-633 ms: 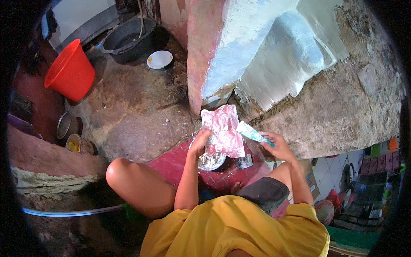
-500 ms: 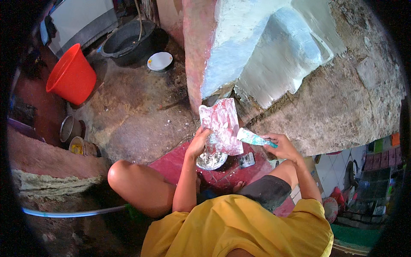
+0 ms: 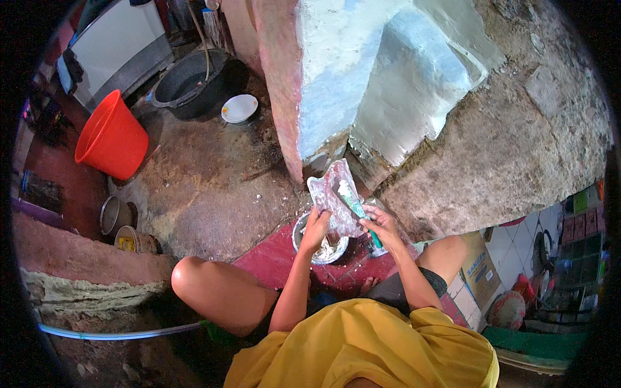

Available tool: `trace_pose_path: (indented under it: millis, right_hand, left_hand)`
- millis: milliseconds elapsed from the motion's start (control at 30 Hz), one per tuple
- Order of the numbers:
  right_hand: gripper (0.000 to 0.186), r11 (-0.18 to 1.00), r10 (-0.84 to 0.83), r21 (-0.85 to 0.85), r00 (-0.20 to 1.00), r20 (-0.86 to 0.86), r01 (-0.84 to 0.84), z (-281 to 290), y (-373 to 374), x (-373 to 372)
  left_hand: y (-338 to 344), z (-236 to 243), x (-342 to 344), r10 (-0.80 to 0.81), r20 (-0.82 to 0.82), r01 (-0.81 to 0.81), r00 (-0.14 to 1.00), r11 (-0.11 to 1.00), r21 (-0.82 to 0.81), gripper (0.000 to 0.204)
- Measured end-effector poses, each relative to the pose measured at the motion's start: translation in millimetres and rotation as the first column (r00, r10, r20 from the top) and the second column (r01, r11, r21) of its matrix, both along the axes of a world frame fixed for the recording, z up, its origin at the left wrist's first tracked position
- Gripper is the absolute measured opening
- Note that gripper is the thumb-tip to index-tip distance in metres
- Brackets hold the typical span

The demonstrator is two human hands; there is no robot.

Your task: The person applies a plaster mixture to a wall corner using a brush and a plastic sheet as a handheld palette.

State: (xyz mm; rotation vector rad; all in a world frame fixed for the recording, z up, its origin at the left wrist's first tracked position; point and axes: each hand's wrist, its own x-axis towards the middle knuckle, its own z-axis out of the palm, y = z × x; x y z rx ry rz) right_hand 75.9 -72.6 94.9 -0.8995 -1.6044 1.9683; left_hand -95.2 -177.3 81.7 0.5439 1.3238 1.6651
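My left hand [image 3: 315, 229] grips a thin sheet [image 3: 330, 191], pink and smeared with white paste, by its lower left. My right hand [image 3: 381, 227] holds a scraper [image 3: 362, 218] with a turquoise handle, its paste-coated blade over the sheet, a white lump near its tip. Below both hands a round bowl [image 3: 331, 253] of white paste rests on the red tiles [image 3: 259, 258], partly hidden by the sheet and my left hand. Behind the bowl, to its right, a small flat object is mostly hidden by my right hand.
Ahead stands a wall corner [image 3: 330, 84] with fresh grey-white plaster [image 3: 407, 90], above rough concrete [image 3: 472, 168]. At left are a red bucket [image 3: 111, 139], black tub [image 3: 187, 87], white plate [image 3: 239, 107] and two pots [image 3: 116, 215]. Cardboard [image 3: 482, 271] lies at right.
The scraper has swung inward and more upright, from the sheet's right edge onto its face, with my right hand moving left. My left hand and the sheet are slightly lower and more tilted.
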Motion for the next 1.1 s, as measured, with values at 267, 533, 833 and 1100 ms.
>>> trace_pose_path:
  millis: [267, 533, 833, 1100]
  right_hand:
    - [0.031, 0.989, -0.076, -0.128, 0.997, 0.032, 0.079, -11.4, 59.1, 3.3]
    - [0.023, 0.919, -0.149, -0.377, 0.986, -0.07, 0.112, -5.3, 106.6, -1.6]
    - [0.025, 0.783, -0.051, -0.619, 0.987, -0.151, -0.055, 6.5, 141.8, 12.7]
    - [0.018, 0.877, -0.124, -0.471, 0.992, -0.024, 0.098, 12.0, 135.4, 25.5]
  left_hand:
    - [57.3, -47.0, 3.6, 0.194, 0.286, -0.219, 0.938, 0.974, 0.057, 0.035]
    - [69.5, -69.3, 10.9, 0.231, 0.314, -0.234, 0.921, 0.972, -0.027, 0.033]
    - [75.2, -61.8, 16.3, 0.181, 0.328, -0.201, 0.927, 0.979, 0.029, 0.037]
    - [51.3, -52.3, 11.7, 0.204, 0.415, -0.205, 0.887, 0.978, -0.042, 0.036]
